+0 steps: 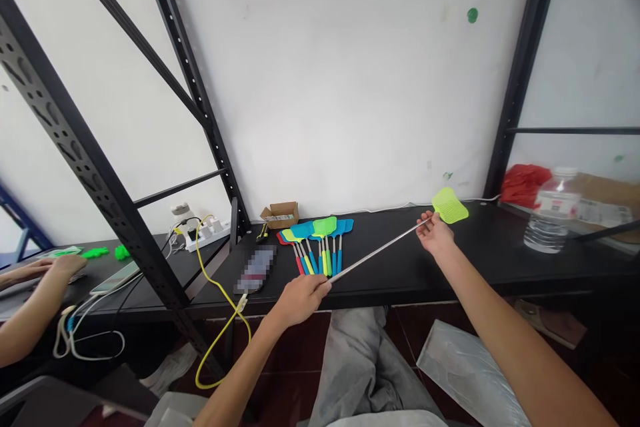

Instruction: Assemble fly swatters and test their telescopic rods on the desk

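A fly swatter [383, 246] with a long, drawn-out metal rod slants across the front of the black table, its yellow-green head up at the right. My left hand [303, 297] is closed round the handle end, which its fingers hide. Just below the swatter's head, my right hand [436, 234] pinches the rod. Behind my left hand several short fly swatters [320, 244] lie fanned out, with blue, green, yellow and red heads and coloured grips.
A phone [256, 268] on a yellow cable and a small cardboard box [281, 215] lie left of the fan. At right stands a water bottle [553, 210] by a red bag [525, 185]. Black rack posts [195, 74] frame the table. Another person's hands [55, 270] work at far left.
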{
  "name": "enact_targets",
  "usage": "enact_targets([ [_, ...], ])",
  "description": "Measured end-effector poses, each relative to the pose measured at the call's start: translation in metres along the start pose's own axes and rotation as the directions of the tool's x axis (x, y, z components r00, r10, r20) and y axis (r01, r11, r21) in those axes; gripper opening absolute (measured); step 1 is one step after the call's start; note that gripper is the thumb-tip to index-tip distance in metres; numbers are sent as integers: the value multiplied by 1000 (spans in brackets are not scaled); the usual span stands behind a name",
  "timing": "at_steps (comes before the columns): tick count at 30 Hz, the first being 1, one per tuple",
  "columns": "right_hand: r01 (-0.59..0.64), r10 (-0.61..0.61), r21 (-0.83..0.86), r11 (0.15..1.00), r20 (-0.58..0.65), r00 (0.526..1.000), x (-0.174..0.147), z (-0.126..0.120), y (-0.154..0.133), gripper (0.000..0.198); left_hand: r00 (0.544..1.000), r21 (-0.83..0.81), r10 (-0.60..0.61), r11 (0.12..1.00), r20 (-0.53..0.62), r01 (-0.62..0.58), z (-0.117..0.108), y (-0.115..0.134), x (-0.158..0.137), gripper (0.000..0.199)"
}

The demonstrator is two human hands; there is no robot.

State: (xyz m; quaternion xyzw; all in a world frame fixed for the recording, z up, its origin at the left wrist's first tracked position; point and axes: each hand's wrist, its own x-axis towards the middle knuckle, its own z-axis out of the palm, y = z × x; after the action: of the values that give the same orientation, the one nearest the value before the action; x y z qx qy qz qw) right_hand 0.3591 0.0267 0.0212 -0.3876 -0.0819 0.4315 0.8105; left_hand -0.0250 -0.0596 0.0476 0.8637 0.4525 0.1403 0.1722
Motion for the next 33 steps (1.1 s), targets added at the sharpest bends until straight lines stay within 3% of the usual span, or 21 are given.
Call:
enact_targets([
  [4, 48, -37, -90, 995, 122, 992, -12, -2, 14, 24, 990, 235, -34, 970, -140, 67, 3, -2, 15, 26],
  [8, 95, -30, -218, 971, 280, 959, -28, -3, 33, 16, 971, 278, -92, 948, -220, 153, 10, 5, 34, 19],
  [16, 105, 31, -275, 956, 447, 894, -41, -3, 66, 23, 941, 312, 42, 948, -336, 69, 31, 15, 83, 24],
  [20, 91, 0, -187, 978, 436, 900, -35, -9, 66, 21, 905, 384, 116, 922, -410, 56, 42, 12, 105, 27],
  [25, 94, -48, -106, 990, 373, 926, -33, -9, 67, 18, 884, 391, 139, 919, -447, 53, 53, -2, 109, 31],
  [33, 149, -126, -69, 986, 261, 957, -36, -3, 72, 16, 841, 478, 266, 878, -472, -10, 35, -20, 104, 33],
])
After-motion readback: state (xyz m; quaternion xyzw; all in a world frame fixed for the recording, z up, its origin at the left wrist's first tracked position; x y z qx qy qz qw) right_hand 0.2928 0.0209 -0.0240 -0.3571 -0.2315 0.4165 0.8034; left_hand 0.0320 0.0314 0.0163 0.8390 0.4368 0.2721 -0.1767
